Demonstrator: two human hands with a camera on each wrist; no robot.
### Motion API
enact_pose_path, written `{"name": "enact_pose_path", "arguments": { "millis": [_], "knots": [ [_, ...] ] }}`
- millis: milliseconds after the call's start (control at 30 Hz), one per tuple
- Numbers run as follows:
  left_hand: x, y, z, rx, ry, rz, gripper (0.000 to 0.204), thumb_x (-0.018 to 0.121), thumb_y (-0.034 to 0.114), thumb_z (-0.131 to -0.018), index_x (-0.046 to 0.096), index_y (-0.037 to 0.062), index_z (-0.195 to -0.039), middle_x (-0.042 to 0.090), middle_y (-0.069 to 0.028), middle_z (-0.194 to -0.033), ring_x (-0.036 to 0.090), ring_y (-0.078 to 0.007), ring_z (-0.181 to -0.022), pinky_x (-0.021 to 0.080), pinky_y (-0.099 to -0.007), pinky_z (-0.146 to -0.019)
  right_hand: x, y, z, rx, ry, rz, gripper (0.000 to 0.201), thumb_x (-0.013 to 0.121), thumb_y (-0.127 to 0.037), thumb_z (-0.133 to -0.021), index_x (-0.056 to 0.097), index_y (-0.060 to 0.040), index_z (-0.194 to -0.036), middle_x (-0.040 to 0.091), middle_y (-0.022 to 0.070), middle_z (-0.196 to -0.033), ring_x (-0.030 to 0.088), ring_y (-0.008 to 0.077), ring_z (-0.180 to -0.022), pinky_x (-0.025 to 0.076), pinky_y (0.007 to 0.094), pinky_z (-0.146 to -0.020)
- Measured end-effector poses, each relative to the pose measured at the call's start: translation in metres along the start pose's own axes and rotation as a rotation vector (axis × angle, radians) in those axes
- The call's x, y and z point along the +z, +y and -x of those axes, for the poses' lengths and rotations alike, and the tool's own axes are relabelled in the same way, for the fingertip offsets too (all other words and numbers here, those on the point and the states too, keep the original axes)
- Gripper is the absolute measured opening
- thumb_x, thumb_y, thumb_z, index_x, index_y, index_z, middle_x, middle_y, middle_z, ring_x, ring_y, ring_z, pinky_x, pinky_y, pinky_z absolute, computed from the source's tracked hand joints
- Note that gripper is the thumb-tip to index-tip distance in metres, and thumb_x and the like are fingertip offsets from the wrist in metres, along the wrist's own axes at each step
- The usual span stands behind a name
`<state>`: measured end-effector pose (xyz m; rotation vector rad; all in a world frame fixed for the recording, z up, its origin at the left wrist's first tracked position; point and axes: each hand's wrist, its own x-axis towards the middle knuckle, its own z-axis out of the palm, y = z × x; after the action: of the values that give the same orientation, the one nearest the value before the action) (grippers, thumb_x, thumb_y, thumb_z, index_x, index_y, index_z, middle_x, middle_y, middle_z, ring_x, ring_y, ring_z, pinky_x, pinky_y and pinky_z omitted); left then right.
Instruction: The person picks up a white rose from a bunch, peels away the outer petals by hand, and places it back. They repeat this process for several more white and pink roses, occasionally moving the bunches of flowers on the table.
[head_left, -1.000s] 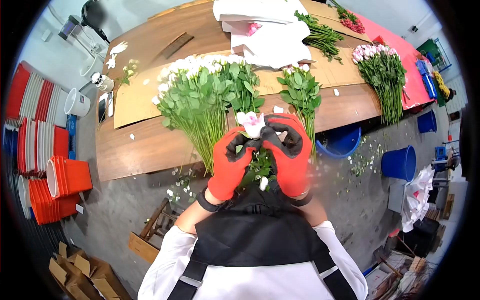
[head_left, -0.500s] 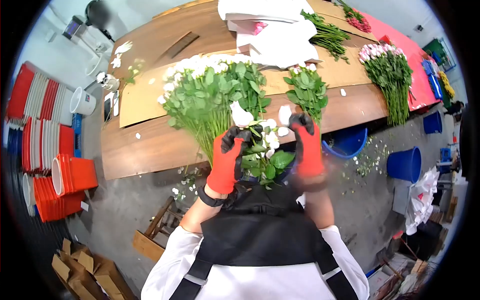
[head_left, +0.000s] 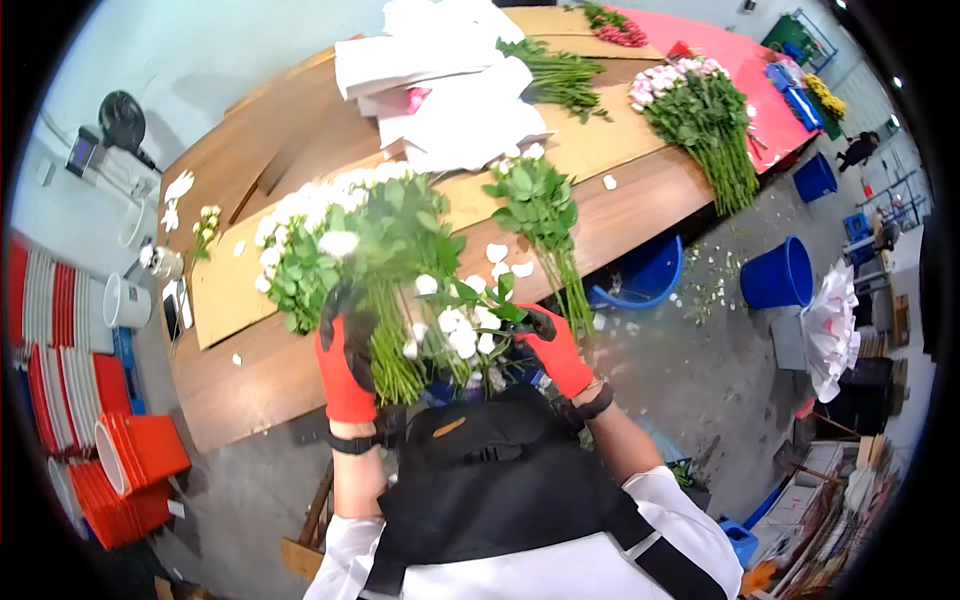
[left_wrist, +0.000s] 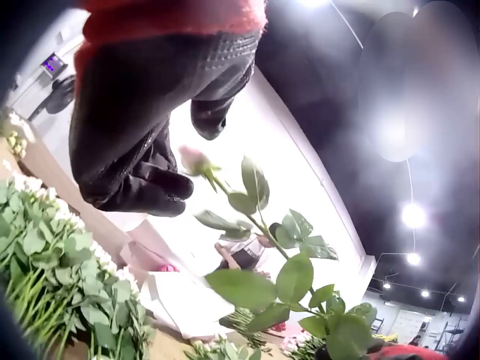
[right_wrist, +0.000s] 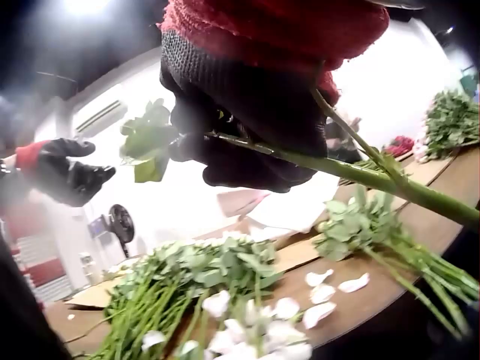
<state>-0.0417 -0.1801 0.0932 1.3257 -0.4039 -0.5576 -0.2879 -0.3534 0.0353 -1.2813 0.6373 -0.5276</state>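
Both hands wear red gloves with black palms and fingers. My right hand (head_left: 548, 345) curls round the green stem (right_wrist: 360, 174) of a leafy rose. The stem slants up and left across the left wrist view to a pale pink bloom (left_wrist: 193, 160); in the head view the bloom (head_left: 338, 243) is a blur over my left fingertips. My left hand (right_wrist: 66, 171) has its fingers apart with nothing in them, close to the bloom. White roses (head_left: 462, 338) cluster low between the hands. Loose white petals (right_wrist: 321, 292) lie on the table beside them.
A large bunch of white roses (head_left: 300, 250) lies on cardboard at left, a smaller bunch (head_left: 535, 200) at centre, pink roses (head_left: 690, 120) at right. White wrapping paper (head_left: 455, 115) sits behind. Blue buckets (head_left: 778, 273) stand on the floor right of the table (head_left: 235, 395).
Earlier both hands met at the rose; then the left held it while the right pinched a petal. Now the right holds the stem, the left has let go and moved left; the head view turned.
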Motion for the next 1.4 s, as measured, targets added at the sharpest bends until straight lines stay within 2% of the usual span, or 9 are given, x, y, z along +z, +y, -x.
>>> {"name": "enact_pose_path", "arguments": {
  "millis": [167, 333, 433, 567, 667, 867, 1033, 1300, 1400],
  "knots": [
    [0.006, -0.024, 0.020, -0.184, 0.023, 0.150, 0.035, 0.052, 0.020, -0.097, 0.054, 0.0047, -0.129, 0.062, -0.0075, -0.118, 0.059, -0.0152, -0.096, 0.048, -0.0279, -0.083, -0.069, 0.043, -0.042, -0.098, 0.460, 0.158, 0.036, 0.060, 0.000, -0.083, 0.062, -0.0030, -0.119, 0.070, 0.0100, -0.093, 0.065, 0.0139, -0.084, 0.050, 0.0263, -0.075],
    [0.002, -0.033, 0.029, -0.242, 0.021, 0.169, 0.034, 0.054, 0.019, -0.097, 0.055, 0.0045, -0.128, 0.062, -0.0082, -0.118, 0.058, -0.0173, -0.106, 0.048, -0.0289, -0.085, -0.104, 0.032, -0.091, -0.210, 0.634, 1.336, 0.048, 0.071, -0.024, -0.079, 0.059, -0.0160, -0.125, 0.064, 0.0124, -0.111, 0.059, 0.0333, -0.098, 0.044, 0.0440, -0.087],
    [-0.004, -0.031, 0.035, -0.235, 0.075, 0.157, 0.034, 0.055, 0.018, -0.096, 0.056, 0.0045, -0.127, 0.063, -0.0082, -0.115, 0.059, -0.0165, -0.100, 0.048, -0.0291, -0.084, -0.088, 0.042, -0.104, -0.330, 0.551, 1.386, 0.050, 0.071, -0.033, -0.077, 0.058, -0.0179, -0.123, 0.060, 0.0097, -0.114, 0.056, 0.0330, -0.102, 0.040, 0.0476, -0.088],
    [-0.019, -0.041, 0.046, -0.226, 0.121, 0.178, 0.033, 0.055, 0.016, -0.095, 0.057, 0.0049, -0.125, 0.064, -0.0079, -0.111, 0.060, -0.0152, -0.092, 0.048, -0.0285, -0.082, -0.026, 0.095, -0.106, -0.332, 0.115, 1.295, 0.029, 0.070, -0.034, -0.076, 0.068, -0.0142, -0.097, 0.063, 0.0096, -0.081, 0.063, 0.0301, -0.080, 0.046, 0.0467, -0.068],
    [-0.016, -0.030, 0.052, -0.247, 0.179, 0.226, 0.029, 0.054, 0.010, -0.094, 0.058, 0.0015, -0.122, 0.066, -0.0069, -0.106, 0.061, -0.0138, -0.087, 0.049, -0.0264, -0.077, 0.026, 0.133, -0.089, -0.232, -0.098, 1.399, 0.051, 0.074, -0.046, -0.072, 0.061, -0.0110, -0.107, 0.060, 0.0130, -0.096, 0.061, 0.0327, -0.086, 0.046, 0.0473, -0.072],
    [-0.031, -0.038, 0.066, -0.248, 0.178, 0.194, 0.028, 0.056, 0.013, -0.094, 0.060, 0.0023, -0.120, 0.067, -0.0060, -0.101, 0.061, -0.0137, -0.081, 0.050, -0.0268, -0.075, 0.040, 0.197, -0.094, -0.172, 0.074, 1.478, 0.034, 0.067, -0.028, -0.077, 0.060, -0.0103, -0.104, 0.059, 0.0139, -0.100, 0.059, 0.0338, -0.095, 0.047, 0.0459, -0.075],
    [-0.033, -0.037, 0.067, -0.220, 0.151, 0.059, 0.034, 0.058, 0.021, -0.095, 0.058, 0.0023, -0.123, 0.066, -0.0080, -0.108, 0.061, -0.0155, -0.091, 0.049, -0.0291, -0.082, 0.031, 0.139, -0.096, 0.292, 0.208, 0.988, 0.028, 0.058, -0.023, -0.083, 0.056, -0.0060, -0.105, 0.064, 0.0233, -0.101, 0.061, 0.0433, -0.095, 0.048, 0.0512, -0.079],
    [-0.037, -0.041, 0.048, -0.280, 0.123, 0.169, 0.035, 0.059, 0.019, -0.092, 0.059, 0.0024, -0.123, 0.065, -0.0094, -0.109, 0.061, -0.0157, -0.094, 0.049, -0.0298, -0.085, 0.022, 0.093, -0.074, -0.010, 0.214, 0.517, 0.025, 0.066, -0.019, -0.085, 0.064, -0.0074, -0.106, 0.068, 0.0161, -0.095, 0.065, 0.0334, -0.090, 0.050, 0.0372, -0.077],
    [-0.037, -0.041, 0.035, -0.246, 0.115, 0.156, 0.035, 0.059, 0.019, -0.093, 0.058, 0.0022, -0.124, 0.065, -0.0097, -0.110, 0.061, -0.0158, -0.098, 0.049, -0.0293, -0.085, 0.020, 0.069, -0.060, -0.058, 0.250, 0.867, 0.026, 0.067, -0.018, -0.084, 0.064, -0.0079, -0.108, 0.067, 0.0175, -0.095, 0.064, 0.0375, -0.090, 0.051, 0.0388, -0.075]
  ]
}}
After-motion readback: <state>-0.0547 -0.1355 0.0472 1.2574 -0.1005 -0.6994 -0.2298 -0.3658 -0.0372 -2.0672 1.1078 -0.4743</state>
